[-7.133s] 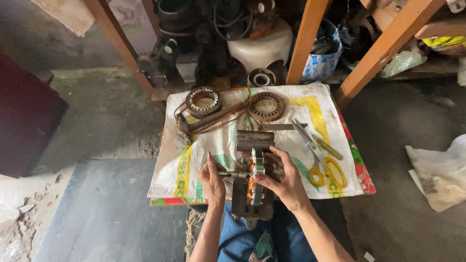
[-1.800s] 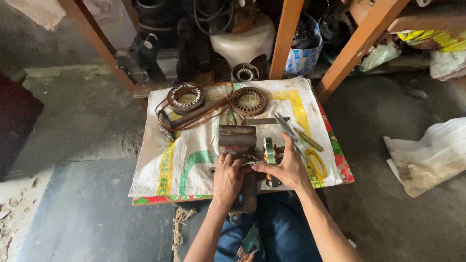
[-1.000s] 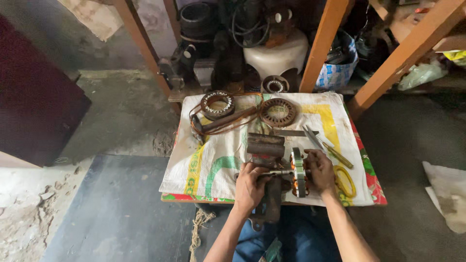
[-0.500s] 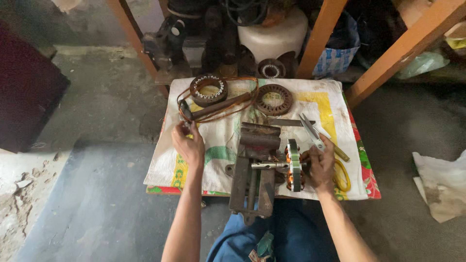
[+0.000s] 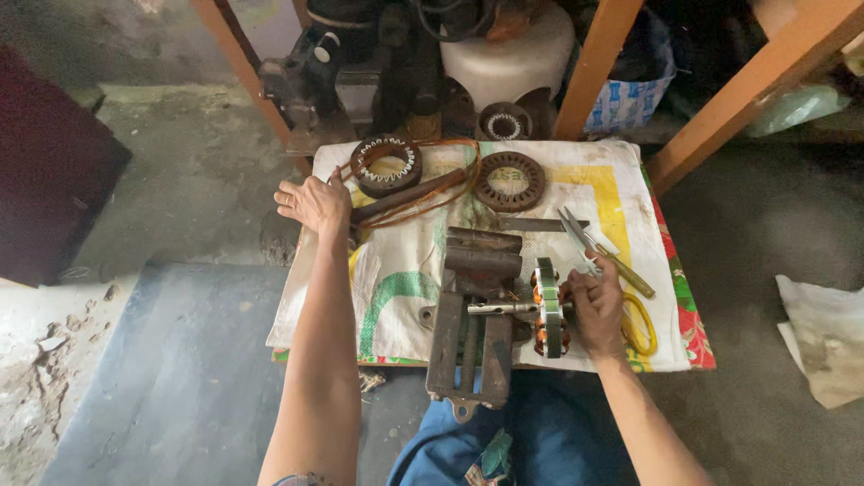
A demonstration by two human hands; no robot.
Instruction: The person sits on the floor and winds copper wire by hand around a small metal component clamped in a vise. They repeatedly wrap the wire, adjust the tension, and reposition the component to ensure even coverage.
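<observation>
R hand (image 5: 596, 306) grips stator (image 5: 546, 308) upright, axis left-right; L hand (image 5: 312, 202) spread, empty

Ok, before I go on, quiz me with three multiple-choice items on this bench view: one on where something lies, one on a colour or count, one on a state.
1. Where is the left hand?
A. at the far left corner of the cloth, beside the wound stator ring
B. on the scissors
C. on the vise handle

2. What colour are the handles of the scissors?
A. red
B. yellow
C. blue

3. What is the right hand doing?
A. lying flat and empty on the cloth
B. lifted clear of the bench
C. gripping the round wound core mounted on the shaft at the vise

Answers: 1 A, the open palm sits by the ring's left edge. 2 B, yellow loops show beside the right hand. 3 C, the fingers close on the core's rim.
</observation>
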